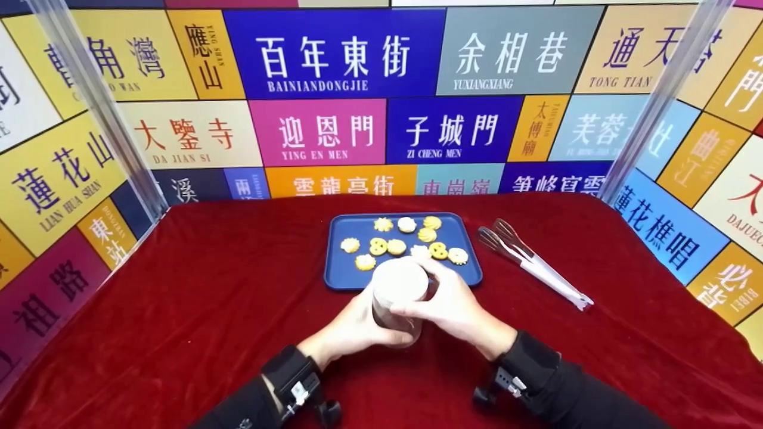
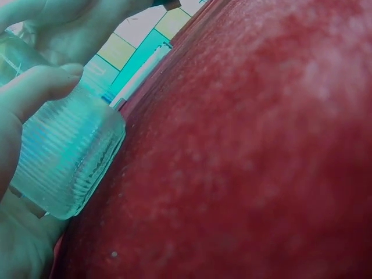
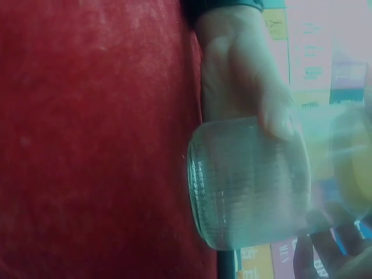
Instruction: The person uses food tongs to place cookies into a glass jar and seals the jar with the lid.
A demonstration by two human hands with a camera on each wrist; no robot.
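Observation:
A ribbed clear glass jar (image 1: 396, 310) with a pale lid (image 1: 400, 280) stands on the red cloth just in front of a blue tray (image 1: 343, 274). My left hand (image 1: 351, 326) wraps round the jar's lower body; the jar (image 2: 64, 157) shows against that palm in the left wrist view. My right hand (image 1: 446, 301) curls round the lid and upper part of the jar. In the right wrist view the jar (image 3: 250, 183) fills the middle, with the left hand's fingers (image 3: 273, 113) on its side. Several small yellow and white cookies (image 1: 396, 245) lie on the tray.
White-handled tongs (image 1: 533, 262) lie on the cloth right of the tray. Walls of coloured sign panels close in the back and both sides, with clear corner posts (image 1: 98, 107). The red cloth (image 1: 197, 286) covers the whole table.

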